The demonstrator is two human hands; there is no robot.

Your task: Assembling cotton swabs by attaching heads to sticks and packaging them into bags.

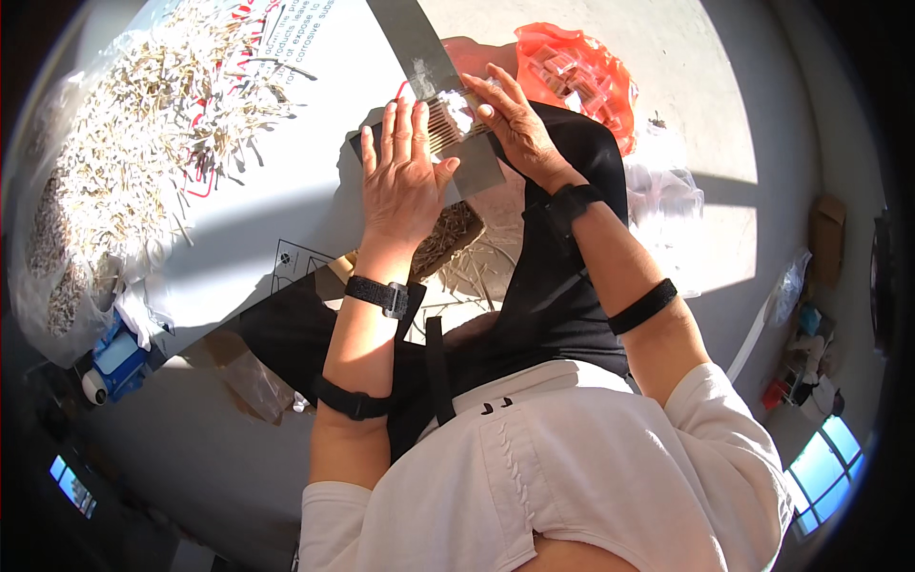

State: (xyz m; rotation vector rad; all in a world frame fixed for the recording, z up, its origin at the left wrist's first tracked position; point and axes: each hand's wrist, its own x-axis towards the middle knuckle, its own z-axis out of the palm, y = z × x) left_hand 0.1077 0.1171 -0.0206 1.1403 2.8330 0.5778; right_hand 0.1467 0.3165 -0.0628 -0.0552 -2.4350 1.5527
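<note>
My left hand (400, 181) lies flat with its fingers stretched out, over the left part of a row of thin, light-brown sticks (441, 136). The row rests on a dark grey flat plate (479, 174) at the table's right edge. On the right part of the row sits a small white crumpled clump (457, 112). Beside that clump is my right hand (519, 133), its fingers apart and slightly bent, the fingertips at the row's right end. Neither hand is visibly wrapped around anything. The left fingers hide part of the sticks.
Many pale, thin pieces (133, 143) are heaped on the white printed tabletop (248, 224) at left. A red plastic bag (620, 91) of small bundles lies beyond my right knee, near a clear plastic bag (662, 191). Below the table edge stands a box (462, 234) holding dark sticks.
</note>
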